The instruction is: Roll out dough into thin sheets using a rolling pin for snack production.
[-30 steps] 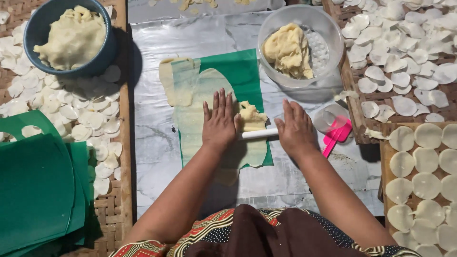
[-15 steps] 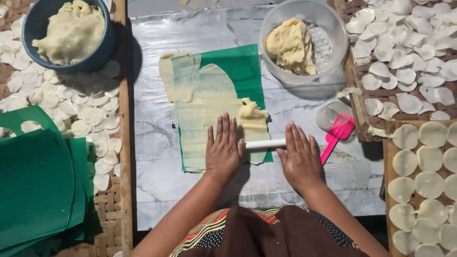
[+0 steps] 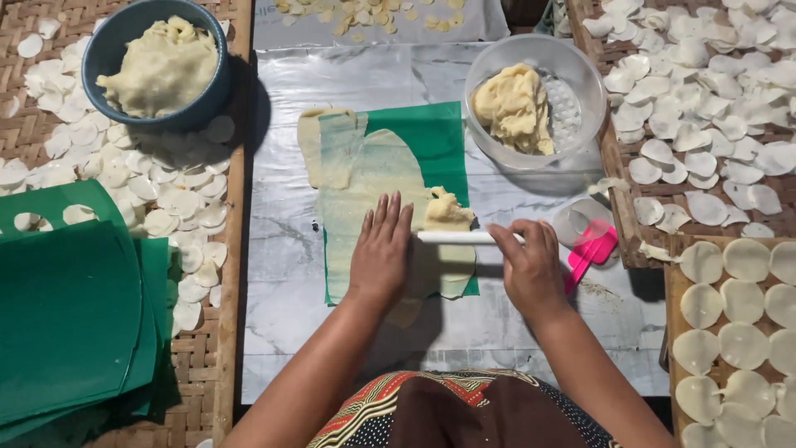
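Observation:
A white rolling pin (image 3: pixel 454 237) lies across thin pale dough (image 3: pixel 365 178) spread on a green plastic sheet (image 3: pixel 431 141). My left hand (image 3: pixel 381 249) presses flat on the pin's left end, fingers stretched forward. My right hand (image 3: pixel 531 264) rests on the pin's right end, fingers curled over it. A thick lump of dough (image 3: pixel 448 211) sits just beyond the pin, between my hands. Both forearms reach in from the bottom edge.
A blue bowl of dough (image 3: pixel 162 62) stands back left, a clear plastic bowl of dough (image 3: pixel 531 99) back right. A pink cutter (image 3: pixel 590 249) lies right of my right hand. Green sheets (image 3: pixel 70 315) stack at left. Woven trays hold several dough discs (image 3: pixel 738 315).
Both hands and the rolling pin first moved back toward me, then pushed forward again up to the dough lump. The dough sheet looks slightly longer.

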